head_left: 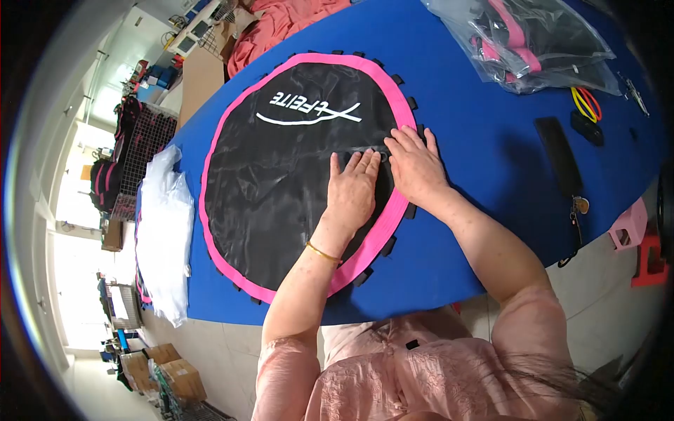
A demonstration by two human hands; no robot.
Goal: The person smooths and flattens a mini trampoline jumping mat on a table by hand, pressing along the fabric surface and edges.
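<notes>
A round black fabric mat [260,182] with a pink border and small black tabs around its edge lies flat on the blue table [463,252]. White lettering and a curved white line show on its far part. My left hand [353,186] rests palm down on the black fabric, right of the middle, fingers stretched out. Close beside it, my right hand [415,165] lies flat over the pink border at the right edge, fingers extended. Both hands press on the mat without gripping anything. Part of the border is hidden under my right hand and left forearm.
A clear plastic bag [533,49] with pink and black items lies at the far right. Nearer are red and yellow bands [586,105] and a black strap-like item [559,154]. White plastic wrapping [165,238] hangs over the left edge. Cardboard boxes [179,379] stand on the floor.
</notes>
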